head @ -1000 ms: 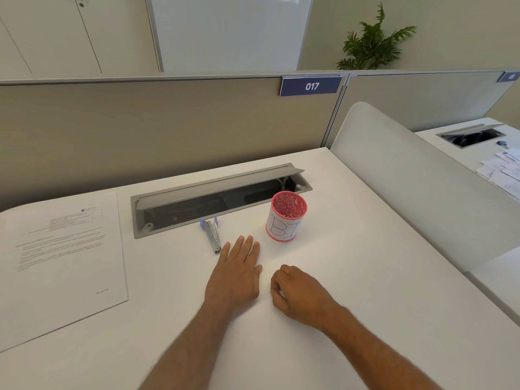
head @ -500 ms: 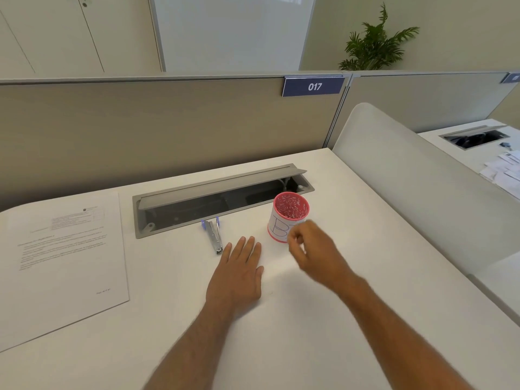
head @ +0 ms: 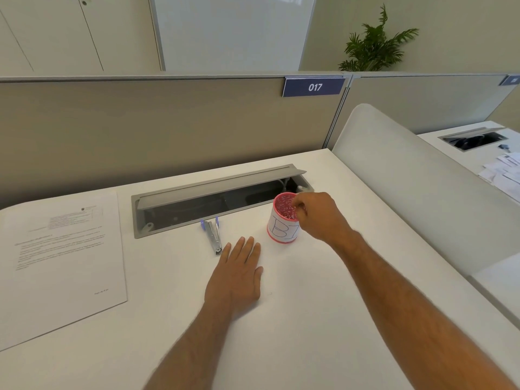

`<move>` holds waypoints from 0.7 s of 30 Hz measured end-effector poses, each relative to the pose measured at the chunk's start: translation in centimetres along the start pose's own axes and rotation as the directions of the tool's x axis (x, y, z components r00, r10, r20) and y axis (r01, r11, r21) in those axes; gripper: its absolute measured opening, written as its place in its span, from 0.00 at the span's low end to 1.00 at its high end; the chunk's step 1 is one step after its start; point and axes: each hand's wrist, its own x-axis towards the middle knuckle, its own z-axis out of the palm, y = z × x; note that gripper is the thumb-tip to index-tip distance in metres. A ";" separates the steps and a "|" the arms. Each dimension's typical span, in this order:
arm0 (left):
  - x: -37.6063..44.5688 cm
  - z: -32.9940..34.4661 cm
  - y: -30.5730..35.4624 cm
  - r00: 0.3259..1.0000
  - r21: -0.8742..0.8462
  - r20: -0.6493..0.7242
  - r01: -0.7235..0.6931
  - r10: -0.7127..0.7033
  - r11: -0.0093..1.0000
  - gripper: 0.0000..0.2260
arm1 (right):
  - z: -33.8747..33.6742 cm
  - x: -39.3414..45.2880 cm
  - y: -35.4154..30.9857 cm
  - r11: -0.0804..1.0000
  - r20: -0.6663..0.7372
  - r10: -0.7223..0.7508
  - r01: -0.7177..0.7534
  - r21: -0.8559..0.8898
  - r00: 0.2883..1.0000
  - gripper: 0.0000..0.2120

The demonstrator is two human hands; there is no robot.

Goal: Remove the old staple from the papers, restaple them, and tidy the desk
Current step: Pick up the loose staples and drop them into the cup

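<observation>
The papers (head: 64, 263) lie flat at the desk's left side. A small metal staple tool with blue tabs (head: 212, 235) lies in front of the cable hatch. My left hand (head: 236, 277) rests flat on the desk, fingers straight, its fingertips just right of the tool's near end. A red mesh cup with a white paper label (head: 281, 232) stands to the right of the tool. My right hand (head: 320, 215) hovers at the cup's right rim with its fingertips pinched together over the mouth. Whatever they pinch is too small to see.
An open grey cable hatch (head: 213, 187) runs across the white desk (head: 309, 319) behind the tool and cup. A beige partition (head: 168, 130) closes the back and a rounded white divider (head: 408, 178) the right side. A neighbouring desk with loose papers (head: 503, 170) lies beyond.
My right hand rose from the desk, where it lay curled beside the left hand, and travelled forward to the red cup's rim. The left hand stayed put.
</observation>
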 end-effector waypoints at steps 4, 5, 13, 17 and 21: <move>0.0 0.1 0.0 1.000 -0.003 0.005 0.008 -0.008 1.000 0.30 | 0.5 -3.2 -0.6 0.984 -0.289 -0.113 0.148 0.099 0.951 0.12; 0.0 0.1 0.0 1.000 -0.008 0.007 0.008 -0.008 1.000 0.30 | 0.9 -4.2 -1.0 0.975 -0.314 -0.132 0.180 0.131 0.940 0.12; 0.0 0.2 0.1 1.000 -0.004 0.012 0.006 -0.006 1.000 0.31 | 4.9 -9.9 -1.5 0.941 0.077 -0.217 0.187 0.280 0.973 0.10; 0.1 0.3 0.0 1.000 0.002 0.023 0.006 -0.007 1.000 0.32 | 6.0 -10.6 -1.2 0.968 0.274 -0.179 0.120 0.221 0.945 0.12; 0.1 0.4 -0.1 0.999 0.004 0.030 0.011 -0.011 1.000 0.31 | 5.9 -10.1 -1.4 0.968 0.307 -0.189 0.123 0.220 0.933 0.10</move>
